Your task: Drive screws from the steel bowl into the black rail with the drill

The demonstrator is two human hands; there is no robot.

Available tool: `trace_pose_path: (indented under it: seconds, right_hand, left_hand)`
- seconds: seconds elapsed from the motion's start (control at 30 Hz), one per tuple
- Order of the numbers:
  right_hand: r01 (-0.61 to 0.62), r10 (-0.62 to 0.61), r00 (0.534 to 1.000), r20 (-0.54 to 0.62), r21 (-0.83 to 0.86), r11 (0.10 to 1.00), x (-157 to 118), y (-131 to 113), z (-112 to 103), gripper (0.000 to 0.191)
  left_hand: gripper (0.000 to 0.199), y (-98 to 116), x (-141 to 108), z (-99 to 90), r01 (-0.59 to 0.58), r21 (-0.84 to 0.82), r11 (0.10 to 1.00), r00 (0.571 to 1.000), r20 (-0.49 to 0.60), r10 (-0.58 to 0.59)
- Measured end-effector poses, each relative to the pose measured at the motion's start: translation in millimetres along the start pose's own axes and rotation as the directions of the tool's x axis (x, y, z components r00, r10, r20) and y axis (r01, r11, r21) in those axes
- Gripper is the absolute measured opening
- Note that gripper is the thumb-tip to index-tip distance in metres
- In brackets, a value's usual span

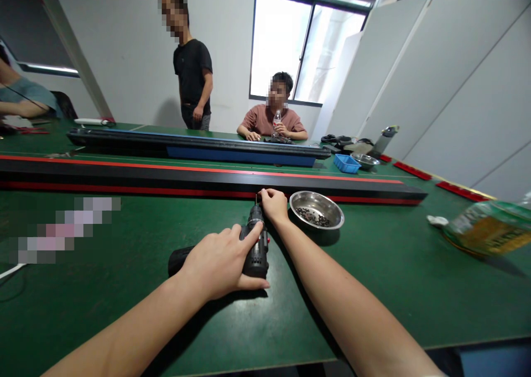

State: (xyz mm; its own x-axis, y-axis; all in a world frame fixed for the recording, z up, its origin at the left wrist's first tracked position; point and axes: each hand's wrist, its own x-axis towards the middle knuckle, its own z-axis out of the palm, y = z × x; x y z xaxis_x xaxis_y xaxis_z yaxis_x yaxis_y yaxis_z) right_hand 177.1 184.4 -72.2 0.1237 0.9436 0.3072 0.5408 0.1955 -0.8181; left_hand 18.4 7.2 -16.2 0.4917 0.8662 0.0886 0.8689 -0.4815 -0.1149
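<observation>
A black cordless drill (256, 250) is in my left hand (219, 258), whose fingers wrap over its body. It lies on its side, and its thin bit points away from me at the near face of a long black bar with red stripes (199, 181). My right hand (272, 204) is closed in a pinch beside the bit tip, close to that face. Whatever sits between those fingertips is too small to make out. Just right of this hand stands a round metal bowl (338, 222) with many small dark screws (311, 216) in it.
Behind the bar lies another long black rail (199, 141) across the green table (373, 288). A blue basket (347, 164) and a second metal bowl (365, 160) stand back right. A large plastic bottle (489, 228) is at the right. Other people (193, 73) are across the table.
</observation>
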Motion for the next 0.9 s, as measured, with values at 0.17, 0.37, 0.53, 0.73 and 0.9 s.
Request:
trace_pose_path:
  seconds: [0.17,0.37,0.53,0.73,0.9]
  right_hand:
    - [-0.008,0.008,1.0,0.005,-0.006,1.0,-0.1,-0.4,0.3,0.032]
    - [0.004,-0.004,1.0,0.001,-0.011,1.0,-0.5,0.5,0.9,0.032]
    - [0.0,0.0,1.0,0.003,-0.008,1.0,-1.1,-0.4,0.0,0.032]
    - [-0.015,0.016,1.0,0.015,-0.018,1.0,-0.8,-1.9,-1.6,0.032]
    - [0.0,0.0,1.0,0.005,-0.026,1.0,-7.7,-8.3,-3.8,0.032]
  left_hand:
    - [0.109,0.1,-0.9,0.7,0.0,0.007,1.0,1.0,-0.002,0.0]
    - [0.111,0.1,0.4,1.8,0.011,0.02,1.0,1.0,-0.001,-0.011]
    - [0.11,-0.1,0.6,1.9,0.014,0.01,1.0,1.0,-0.001,-0.014]
    - [0.11,0.6,-0.9,1.0,0.017,-0.014,1.0,1.0,-0.007,-0.017]
    - [0.108,0.9,-1.2,0.5,0.022,-0.01,1.0,1.0,-0.001,-0.022]
